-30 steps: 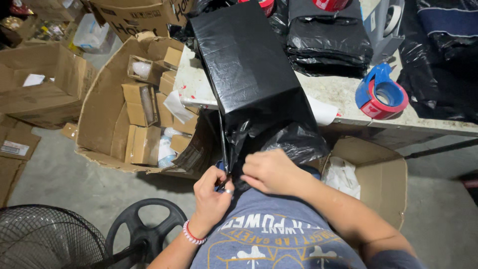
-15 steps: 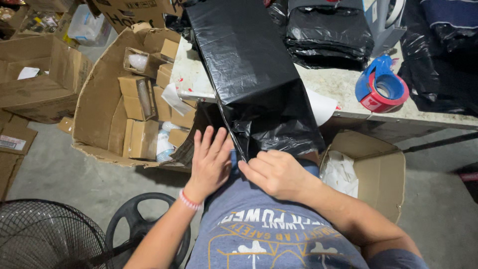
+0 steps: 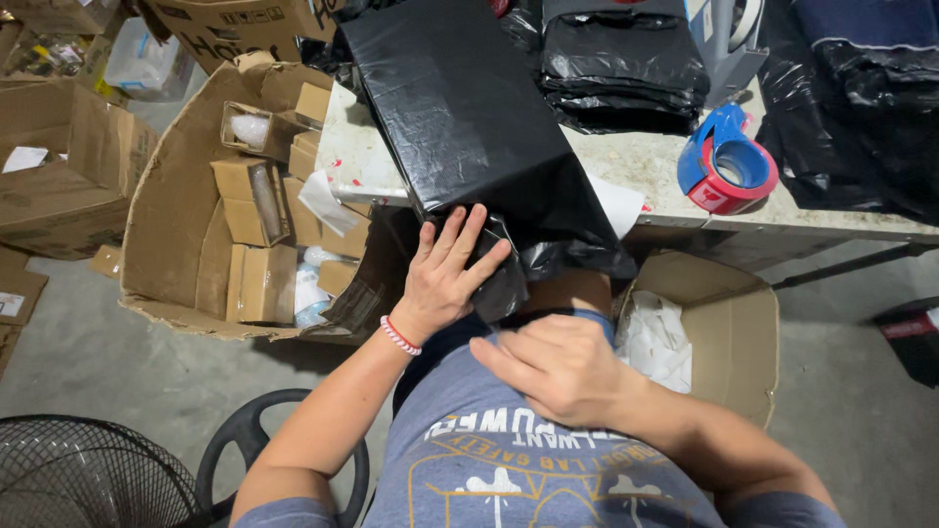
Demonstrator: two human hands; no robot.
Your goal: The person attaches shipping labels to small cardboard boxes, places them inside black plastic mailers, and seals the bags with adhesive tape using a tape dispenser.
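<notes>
Glossy, crinkled black plastic wraps the parcel (image 3: 469, 127); matt brown cardboard boxes (image 3: 249, 196) sit beside it.

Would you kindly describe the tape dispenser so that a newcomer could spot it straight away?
Start at the pale, speckled worktable along the top of the view. Near its front edge, right of the large box wrapped in black plastic, lies the blue-and-red handheld tape dispenser. It is the only brightly coloured thing among black bags.

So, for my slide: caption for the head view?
Left hand flat on black-wrapped parcel at table edge; right hand near chest.
</notes>
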